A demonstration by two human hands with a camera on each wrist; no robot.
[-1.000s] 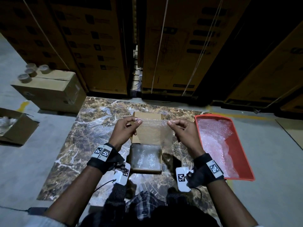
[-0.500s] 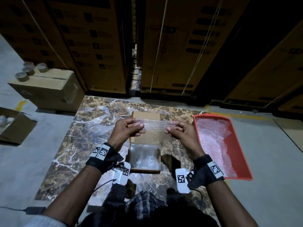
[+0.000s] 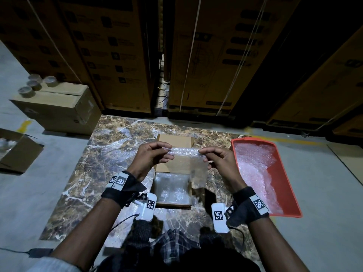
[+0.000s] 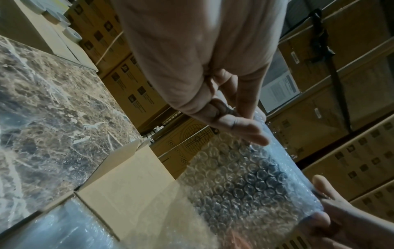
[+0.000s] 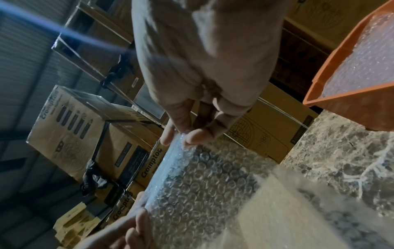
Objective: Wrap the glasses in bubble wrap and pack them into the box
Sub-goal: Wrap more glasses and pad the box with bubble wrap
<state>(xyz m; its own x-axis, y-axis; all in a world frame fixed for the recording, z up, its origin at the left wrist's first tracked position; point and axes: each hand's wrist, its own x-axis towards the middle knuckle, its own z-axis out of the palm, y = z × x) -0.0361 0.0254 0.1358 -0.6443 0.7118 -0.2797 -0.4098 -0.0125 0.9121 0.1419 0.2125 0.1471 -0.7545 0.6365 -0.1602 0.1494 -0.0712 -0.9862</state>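
Both hands hold a clear bubble wrap sheet (image 3: 186,160) stretched above the small open cardboard box (image 3: 172,189) at the middle of the marble bench (image 3: 98,173): left hand (image 3: 151,160) and right hand (image 3: 220,160) each pinch a top corner. Wrap-covered contents seem already inside the box; no bare glasses show. More wrap lies in the orange plastic tray (image 3: 290,193) at the bench's right edge.

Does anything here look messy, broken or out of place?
Nothing stands out. The left hand and right hand pinch a bubble wrap sheet taut above the open box. More wrap lies loosely crumpled in the red tray, as expected.
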